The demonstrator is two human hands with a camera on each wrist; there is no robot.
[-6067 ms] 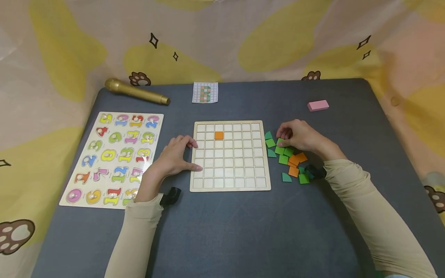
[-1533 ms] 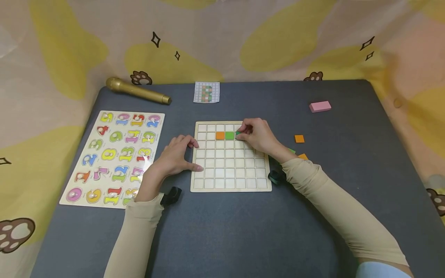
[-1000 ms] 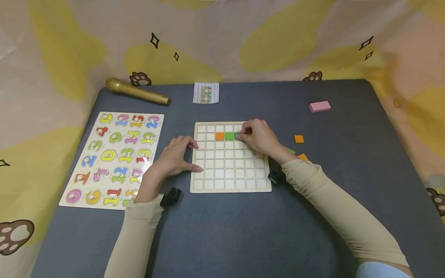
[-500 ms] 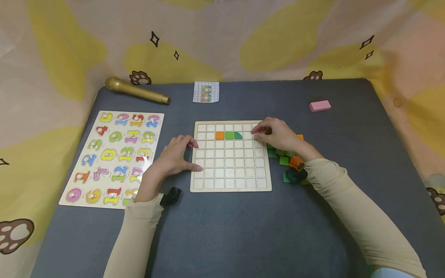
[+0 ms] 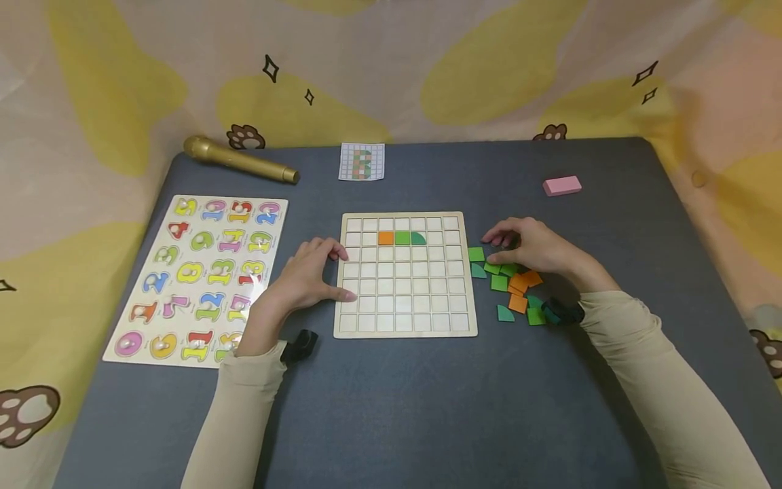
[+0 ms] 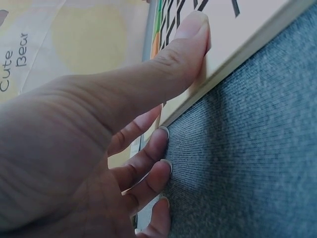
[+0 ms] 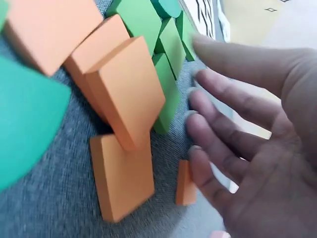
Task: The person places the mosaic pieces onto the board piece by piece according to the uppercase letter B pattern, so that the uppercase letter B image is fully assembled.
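On the pale gridded board (image 5: 402, 285) sit orange and green tiles (image 5: 402, 238).

Yellow-patterned cloth (image 5: 501, 61) surrounds a dark table (image 5: 391, 414).

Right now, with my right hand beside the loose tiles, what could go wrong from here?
The loose tiles lie bunched beside your right hand, so picking one might nudge its neighbours.
Some orange tiles overlap, so a bump could make them slide.
Your left hand touches the board at its edge; a push there might shift it and jog the three set tiles.
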